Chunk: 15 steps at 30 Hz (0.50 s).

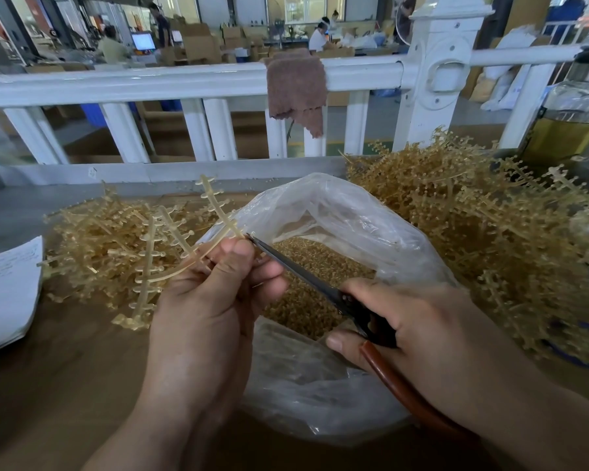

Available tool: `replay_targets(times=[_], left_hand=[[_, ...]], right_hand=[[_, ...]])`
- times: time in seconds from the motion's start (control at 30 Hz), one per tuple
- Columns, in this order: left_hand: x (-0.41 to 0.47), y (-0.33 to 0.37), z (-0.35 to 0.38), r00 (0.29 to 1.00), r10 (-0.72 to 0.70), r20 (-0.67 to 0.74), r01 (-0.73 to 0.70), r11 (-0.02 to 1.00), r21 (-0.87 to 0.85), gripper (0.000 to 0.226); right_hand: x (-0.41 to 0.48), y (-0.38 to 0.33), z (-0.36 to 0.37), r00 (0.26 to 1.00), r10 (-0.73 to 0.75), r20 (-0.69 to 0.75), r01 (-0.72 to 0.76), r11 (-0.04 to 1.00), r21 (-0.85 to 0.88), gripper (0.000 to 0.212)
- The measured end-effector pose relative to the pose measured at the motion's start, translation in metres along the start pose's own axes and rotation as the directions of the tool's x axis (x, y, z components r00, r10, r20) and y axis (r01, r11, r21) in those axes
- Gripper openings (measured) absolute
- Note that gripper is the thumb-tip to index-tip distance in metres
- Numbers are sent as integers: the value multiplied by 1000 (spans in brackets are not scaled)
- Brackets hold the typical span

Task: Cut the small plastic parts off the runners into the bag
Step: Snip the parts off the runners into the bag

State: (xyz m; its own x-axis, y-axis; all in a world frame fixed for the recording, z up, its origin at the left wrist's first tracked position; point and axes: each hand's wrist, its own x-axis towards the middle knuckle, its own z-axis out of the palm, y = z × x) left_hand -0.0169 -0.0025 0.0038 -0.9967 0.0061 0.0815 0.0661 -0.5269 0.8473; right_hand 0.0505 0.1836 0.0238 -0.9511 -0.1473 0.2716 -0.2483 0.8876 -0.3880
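My left hand (211, 300) grips an amber plastic runner (215, 212) over the left rim of the clear plastic bag (337, 212). The runner's branches fan up and to the left. My right hand (405, 328) holds scissors (306, 277) with dark blades and a brown handle. The blade tips sit at the runner, right by my left thumb. Inside the open bag lies a heap of small amber cut parts (306, 294).
A pile of bare amber runners (109, 239) lies to the left, and a bigger pile (490, 226) fills the right. White papers (7, 287) lie at the left edge. A white railing (184, 83) with a brown cloth (296, 86) stands behind. A bottle (575, 107) stands far right.
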Motion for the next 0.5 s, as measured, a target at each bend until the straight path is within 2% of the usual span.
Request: replay_targets(times=[0.5], left_hand=[[-2,-2,2,999,45,15,-46,998,32,14]], right_hand=[[-1,2,2,1000,-4,-26,6,998,67,59]])
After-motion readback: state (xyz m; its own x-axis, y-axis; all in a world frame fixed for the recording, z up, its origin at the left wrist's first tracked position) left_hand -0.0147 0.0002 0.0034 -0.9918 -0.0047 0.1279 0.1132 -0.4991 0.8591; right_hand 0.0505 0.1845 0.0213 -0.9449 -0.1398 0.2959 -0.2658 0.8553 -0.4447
